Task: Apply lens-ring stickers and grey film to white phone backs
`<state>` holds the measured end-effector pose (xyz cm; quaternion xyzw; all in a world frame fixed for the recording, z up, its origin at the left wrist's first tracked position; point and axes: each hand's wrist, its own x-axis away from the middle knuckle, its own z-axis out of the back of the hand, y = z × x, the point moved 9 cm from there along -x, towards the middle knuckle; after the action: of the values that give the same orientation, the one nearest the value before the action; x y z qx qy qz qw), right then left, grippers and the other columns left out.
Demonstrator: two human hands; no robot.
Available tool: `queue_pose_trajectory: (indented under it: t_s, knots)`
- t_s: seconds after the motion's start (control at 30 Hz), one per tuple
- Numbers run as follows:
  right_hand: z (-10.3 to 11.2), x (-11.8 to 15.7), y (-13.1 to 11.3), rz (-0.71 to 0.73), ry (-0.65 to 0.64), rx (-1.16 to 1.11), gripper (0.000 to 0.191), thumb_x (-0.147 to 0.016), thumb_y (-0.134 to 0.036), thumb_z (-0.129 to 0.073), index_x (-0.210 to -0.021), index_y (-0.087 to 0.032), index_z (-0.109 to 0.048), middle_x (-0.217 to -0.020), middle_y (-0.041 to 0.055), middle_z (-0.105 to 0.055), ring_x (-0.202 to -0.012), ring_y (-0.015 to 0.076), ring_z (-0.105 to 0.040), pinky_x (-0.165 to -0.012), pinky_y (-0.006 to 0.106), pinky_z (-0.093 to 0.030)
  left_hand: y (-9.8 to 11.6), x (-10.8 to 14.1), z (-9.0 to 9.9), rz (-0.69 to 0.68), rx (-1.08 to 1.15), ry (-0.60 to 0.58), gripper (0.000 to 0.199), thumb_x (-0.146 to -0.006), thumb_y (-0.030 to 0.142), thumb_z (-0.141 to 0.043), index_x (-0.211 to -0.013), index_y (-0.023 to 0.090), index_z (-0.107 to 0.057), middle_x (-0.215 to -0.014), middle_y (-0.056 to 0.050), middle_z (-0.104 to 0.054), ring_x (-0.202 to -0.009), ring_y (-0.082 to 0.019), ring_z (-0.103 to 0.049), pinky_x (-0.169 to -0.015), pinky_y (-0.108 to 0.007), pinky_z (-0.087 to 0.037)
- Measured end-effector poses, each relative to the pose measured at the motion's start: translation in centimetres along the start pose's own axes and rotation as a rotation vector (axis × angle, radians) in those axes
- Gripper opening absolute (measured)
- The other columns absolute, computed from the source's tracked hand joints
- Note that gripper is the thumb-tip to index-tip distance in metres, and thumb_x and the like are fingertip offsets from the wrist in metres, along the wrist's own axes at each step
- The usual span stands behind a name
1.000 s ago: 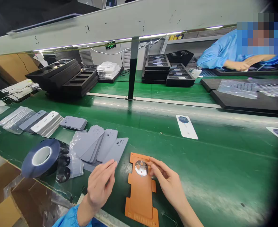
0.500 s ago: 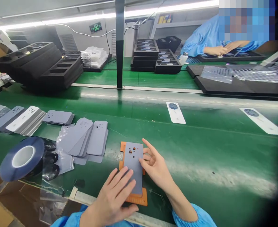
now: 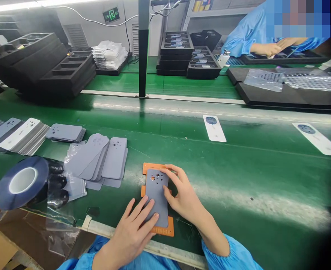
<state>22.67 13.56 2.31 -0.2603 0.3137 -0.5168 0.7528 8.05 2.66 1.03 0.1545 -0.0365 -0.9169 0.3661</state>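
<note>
A thin grey phone back panel with several small holes near its top lies over an orange jig, whose edges show at the top, left and bottom. My left hand is spread open, its fingertips resting on the panel's lower left part. At the upper right, my right hand reaches over with fingers apart. Its index fingertip touches near the panel's top edge, and the thumb rests on the right edge. The tips of its other fingers are partly hidden.
Left of the jig lie loose grey panels, a fanned white stack and a roll of blue film. Two white panels lie farther right. Black trays stand behind; a co-worker's hands work across the bench.
My right index finger has come down from a raised position to the panel's top edge. My left hand stays on the panel's lower part. The camera view has tilted slightly downward.
</note>
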Motion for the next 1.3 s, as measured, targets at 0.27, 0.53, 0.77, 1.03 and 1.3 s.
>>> queue_pose_trajectory:
  t_s: [0.27,0.53,0.77,1.03,1.3]
  knots:
    - [-2.2,0.7,-0.4,0.07,-0.061,0.3,0.061,-0.099,-0.016,-0.043,-0.158,-0.027,-0.035,-0.169,0.0159,-0.028,-0.155,0.0353,-0.029,-0.119,0.069,-0.032,-0.2,-0.3,0.8,-0.026,-0.009,0.044,0.03,-0.104,0.026,-0.055,-0.131,0.017,-0.065,-0.151,-0.013,-0.058,-0.142,-0.034,-0.052,-0.112,-0.057,-0.047]
    - [-5.7,2.3,-2.8,0.14,-0.143,0.517,0.073,-0.099,-0.058,-0.052,-0.161,-0.024,-0.035,-0.167,0.0164,-0.034,-0.153,0.0454,-0.029,-0.113,0.07,-0.036,-0.6,0.0,0.0,-0.002,0.013,0.085,0.039,-0.099,0.036,-0.064,-0.134,0.018,-0.064,-0.152,-0.011,-0.057,-0.146,-0.03,-0.046,-0.122,-0.051,-0.036]
    - [-6.0,1.8,-2.8,0.121,-0.106,0.633,0.067,-0.1,-0.058,-0.046,-0.159,-0.026,-0.04,-0.166,0.0128,-0.036,-0.15,0.0423,-0.035,-0.114,0.069,-0.03,-0.6,0.2,-0.4,0.021,0.026,0.085,0.047,-0.099,0.033,-0.064,-0.143,0.018,-0.059,-0.154,-0.012,-0.054,-0.146,-0.029,-0.046,-0.123,-0.049,-0.034]
    - [-4.0,2.2,-2.8,0.075,-0.078,0.499,0.057,-0.104,-0.047,-0.045,-0.157,-0.026,-0.042,-0.164,0.0096,-0.042,-0.149,0.0354,-0.041,-0.119,0.065,-0.03,-0.9,0.1,0.1,0.013,0.097,0.141,0.047,-0.094,0.026,-0.061,-0.139,0.013,-0.061,-0.152,-0.015,-0.056,-0.145,-0.034,-0.047,-0.119,-0.053,-0.039]
    - [-2.9,6.2,-0.6,-0.093,0.046,0.314,0.056,-0.101,-0.044,-0.055,-0.153,-0.027,-0.045,-0.149,0.012,-0.061,-0.14,0.0384,-0.053,-0.118,0.073,-0.03,-3.5,0.3,3.0,0.211,0.554,0.324,0.035,-0.091,0.016,-0.061,-0.126,0.019,-0.063,-0.138,-0.015,-0.066,-0.131,-0.028,-0.06,-0.108,-0.041,-0.052]
